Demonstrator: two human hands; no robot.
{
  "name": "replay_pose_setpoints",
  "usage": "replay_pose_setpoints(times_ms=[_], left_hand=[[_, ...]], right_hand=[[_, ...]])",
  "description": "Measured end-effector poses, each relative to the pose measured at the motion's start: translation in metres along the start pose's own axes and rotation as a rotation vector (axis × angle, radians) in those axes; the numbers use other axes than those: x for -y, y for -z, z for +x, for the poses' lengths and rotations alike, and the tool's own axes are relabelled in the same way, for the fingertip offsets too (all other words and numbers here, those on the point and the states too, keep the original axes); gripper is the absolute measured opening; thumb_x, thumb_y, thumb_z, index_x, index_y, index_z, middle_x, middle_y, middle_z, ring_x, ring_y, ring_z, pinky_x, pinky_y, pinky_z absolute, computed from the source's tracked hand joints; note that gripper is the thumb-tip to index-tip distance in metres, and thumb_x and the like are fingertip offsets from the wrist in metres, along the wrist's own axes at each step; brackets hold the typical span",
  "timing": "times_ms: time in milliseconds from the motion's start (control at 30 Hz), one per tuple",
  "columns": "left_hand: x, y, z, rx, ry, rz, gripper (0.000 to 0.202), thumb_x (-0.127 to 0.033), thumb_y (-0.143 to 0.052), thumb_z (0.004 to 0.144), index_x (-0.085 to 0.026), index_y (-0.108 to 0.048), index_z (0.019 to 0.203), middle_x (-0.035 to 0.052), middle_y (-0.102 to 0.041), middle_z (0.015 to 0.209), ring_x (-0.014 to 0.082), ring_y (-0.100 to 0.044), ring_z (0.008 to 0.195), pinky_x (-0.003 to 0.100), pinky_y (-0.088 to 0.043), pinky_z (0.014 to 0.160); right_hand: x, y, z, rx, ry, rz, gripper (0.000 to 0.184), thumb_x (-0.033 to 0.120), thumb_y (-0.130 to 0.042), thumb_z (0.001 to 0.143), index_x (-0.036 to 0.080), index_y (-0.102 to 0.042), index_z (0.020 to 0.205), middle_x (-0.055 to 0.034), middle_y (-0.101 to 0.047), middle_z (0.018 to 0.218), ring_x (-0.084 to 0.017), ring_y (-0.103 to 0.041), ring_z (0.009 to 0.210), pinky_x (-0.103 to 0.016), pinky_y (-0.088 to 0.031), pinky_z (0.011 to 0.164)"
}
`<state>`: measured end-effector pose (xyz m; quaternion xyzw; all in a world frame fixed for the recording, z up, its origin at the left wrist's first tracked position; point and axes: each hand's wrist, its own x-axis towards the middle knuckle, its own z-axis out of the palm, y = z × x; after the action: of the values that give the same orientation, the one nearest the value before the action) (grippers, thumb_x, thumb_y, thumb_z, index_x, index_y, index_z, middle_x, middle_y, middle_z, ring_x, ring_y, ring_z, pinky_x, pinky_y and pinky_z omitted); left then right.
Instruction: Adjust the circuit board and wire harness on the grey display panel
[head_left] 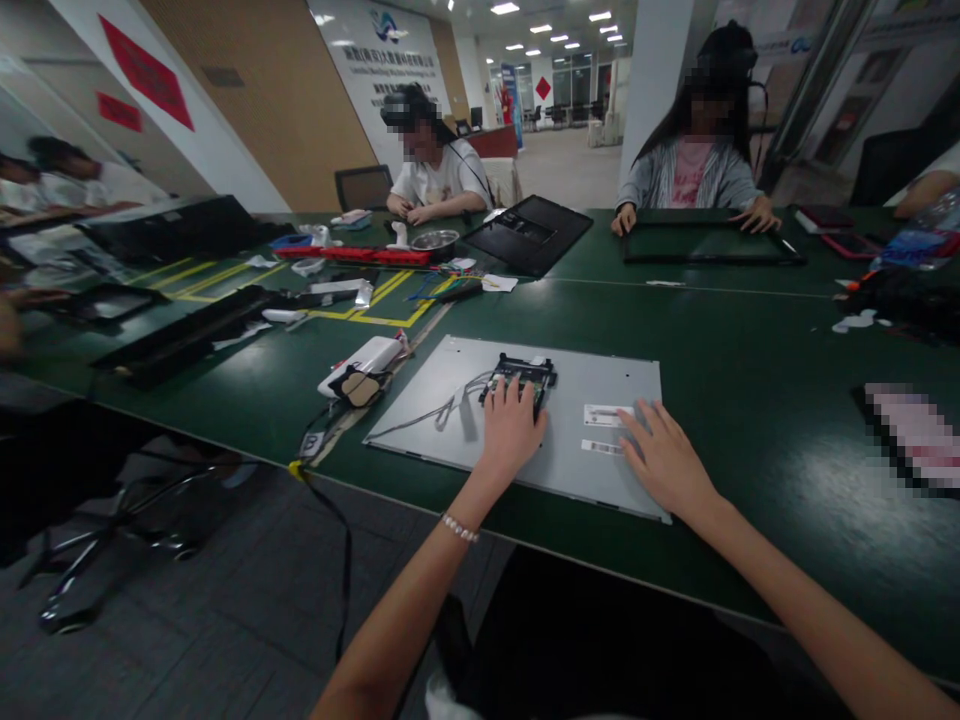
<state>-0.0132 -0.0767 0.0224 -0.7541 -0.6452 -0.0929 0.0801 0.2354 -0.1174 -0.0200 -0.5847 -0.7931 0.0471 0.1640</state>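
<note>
Your left hand: fingers extended, open, over black rectangular plastic-looking frame | Your right hand: fingers splayed at right edge of flat grey metal panel

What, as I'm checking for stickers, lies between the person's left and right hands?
In the head view, a bare stretch of grey panel and two white labels lie between the left hand and right hand, the labels nearer the right.
</note>
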Motion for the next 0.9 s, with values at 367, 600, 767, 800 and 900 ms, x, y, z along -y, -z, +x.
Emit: replay_pose_setpoints(times_ms=[367,600,767,800,900], left_hand=[[0.014,0.011,0.067,0.149,-0.161,-0.074,0.048,-0.035,-0.031,0.100,-0.011,-0.044,0.140,0.0140,-0.047,0.148,0.0244,-0.034,0.143,0.039,-0.027,0.115],[0.030,-0.012,0.106,0.291,-0.192,-0.042,0.044,-0.041,-0.026,0.102,-0.018,-0.050,0.131,0.0129,-0.053,0.142,0.0258,-0.039,0.139,0.045,-0.028,0.113],[0.033,-0.022,0.130,0.311,-0.167,-0.054,0.049,-0.045,-0.026,0.101,-0.016,-0.048,0.133,0.0135,-0.043,0.151,0.0281,-0.032,0.142,0.049,-0.025,0.113],[0.032,-0.023,0.135,0.314,-0.159,-0.056,0.048,-0.046,-0.026,0.101,-0.016,-0.050,0.131,0.0136,-0.046,0.149,0.0279,-0.034,0.141,0.048,-0.026,0.113],[0.030,-0.027,0.148,0.326,-0.144,-0.054,0.048,-0.047,-0.025,0.101,-0.016,-0.056,0.122,0.0147,-0.056,0.138,0.0279,-0.042,0.134,0.047,-0.032,0.109]], right_hand=[[0.007,0.008,0.005,0.019,-0.010,-0.029,0.053,0.040,-0.033,0.099,0.018,-0.047,0.144,-0.0148,-0.040,0.153,-0.035,-0.025,0.146,-0.052,-0.031,0.114],[0.007,0.008,0.006,0.025,-0.021,0.004,0.053,0.043,-0.033,0.099,0.020,-0.045,0.146,-0.0140,-0.037,0.155,-0.035,-0.024,0.146,-0.054,-0.030,0.114],[0.006,0.007,0.007,0.040,-0.045,0.015,0.053,0.043,-0.032,0.099,0.022,-0.043,0.147,-0.0127,-0.036,0.156,-0.035,-0.023,0.147,-0.053,-0.029,0.114],[0.007,0.007,0.008,0.041,-0.047,0.018,0.053,0.043,-0.032,0.099,0.022,-0.043,0.147,-0.0124,-0.035,0.156,-0.035,-0.022,0.147,-0.053,-0.029,0.114],[0.008,0.007,0.009,0.042,-0.049,0.023,0.053,0.043,-0.032,0.099,0.022,-0.044,0.146,-0.0125,-0.035,0.157,-0.034,-0.021,0.147,-0.053,-0.030,0.114]])
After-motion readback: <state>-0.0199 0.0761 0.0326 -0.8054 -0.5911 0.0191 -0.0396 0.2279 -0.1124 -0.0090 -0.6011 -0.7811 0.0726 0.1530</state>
